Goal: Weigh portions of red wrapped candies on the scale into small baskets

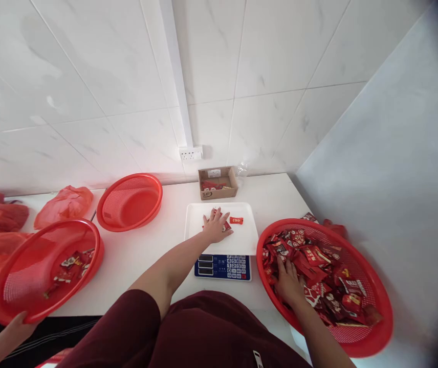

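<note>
Fingers spread, my left hand (pixel 216 227) lies over a few small red packets on the white weighing tray (pixel 244 240), partly hiding them. A separate small red wrapped packet (pixel 236 220) rests just right of its fingers. Below the tray shows the blue keypad panel (pixel 222 267) of the scale. On the right, my right hand (pixel 290 281) reaches into a big red plastic basket (pixel 380 301) and rests with fingers apart on a heap of red and brown packets (pixel 314 255). Its fingertips are partly among the packets.
A cardboard box (pixel 219 193) with several packets stands behind the scale. At left are a red basket (pixel 127 225) and another red basket (pixel 7 286) holding some packets, gripped by another person's hand (pixel 19 327). Red plastic bags (pixel 65 204) lie by the wall.
</note>
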Demonstrator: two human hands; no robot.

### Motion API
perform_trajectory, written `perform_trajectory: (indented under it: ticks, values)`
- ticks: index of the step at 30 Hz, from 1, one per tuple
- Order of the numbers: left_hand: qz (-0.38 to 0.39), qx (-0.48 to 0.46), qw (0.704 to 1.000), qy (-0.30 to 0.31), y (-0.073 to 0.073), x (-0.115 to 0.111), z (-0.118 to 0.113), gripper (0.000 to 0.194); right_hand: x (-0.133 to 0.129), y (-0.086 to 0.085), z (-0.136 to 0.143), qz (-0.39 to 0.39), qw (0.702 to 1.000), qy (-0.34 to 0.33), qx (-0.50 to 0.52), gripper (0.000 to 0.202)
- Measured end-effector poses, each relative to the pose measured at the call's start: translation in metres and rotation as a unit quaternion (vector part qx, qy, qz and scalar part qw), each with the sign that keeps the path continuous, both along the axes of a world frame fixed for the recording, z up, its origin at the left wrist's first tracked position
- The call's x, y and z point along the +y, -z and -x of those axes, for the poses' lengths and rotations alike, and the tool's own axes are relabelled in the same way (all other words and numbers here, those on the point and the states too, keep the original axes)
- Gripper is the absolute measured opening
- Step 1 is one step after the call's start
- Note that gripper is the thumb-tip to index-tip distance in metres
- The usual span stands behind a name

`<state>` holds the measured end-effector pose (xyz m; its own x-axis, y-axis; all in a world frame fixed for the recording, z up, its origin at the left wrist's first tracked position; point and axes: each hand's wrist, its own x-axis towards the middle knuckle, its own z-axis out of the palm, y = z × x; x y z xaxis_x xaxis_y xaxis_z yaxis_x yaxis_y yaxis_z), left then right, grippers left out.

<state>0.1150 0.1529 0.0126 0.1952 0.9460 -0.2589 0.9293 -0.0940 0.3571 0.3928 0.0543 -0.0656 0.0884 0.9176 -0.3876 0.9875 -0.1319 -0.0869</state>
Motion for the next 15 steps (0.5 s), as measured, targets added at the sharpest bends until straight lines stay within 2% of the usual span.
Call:
perform_trajectory:
  ticks: [3,7,11,15]
  values:
    - [0.003,0.021,0.999,0.05,0.002,0.01,-0.01,0.073,0.0,-0.005,0.002,0.005,1.0,0.0,-0.001,0.062]
    - [-0.011,0.039,0.994,0.1,0.004,0.012,-0.014,0.06,0.001,-0.013,0.004,0.004,1.0,0.005,0.011,0.062]
    - [-0.026,0.052,0.994,0.092,0.002,0.004,-0.002,0.054,0.001,-0.017,0.005,-0.005,0.999,0.018,0.032,0.063]
    - [-0.076,0.043,0.994,0.069,0.001,-0.019,0.015,0.047,0.0,-0.021,0.004,-0.023,0.997,0.031,0.068,0.062]
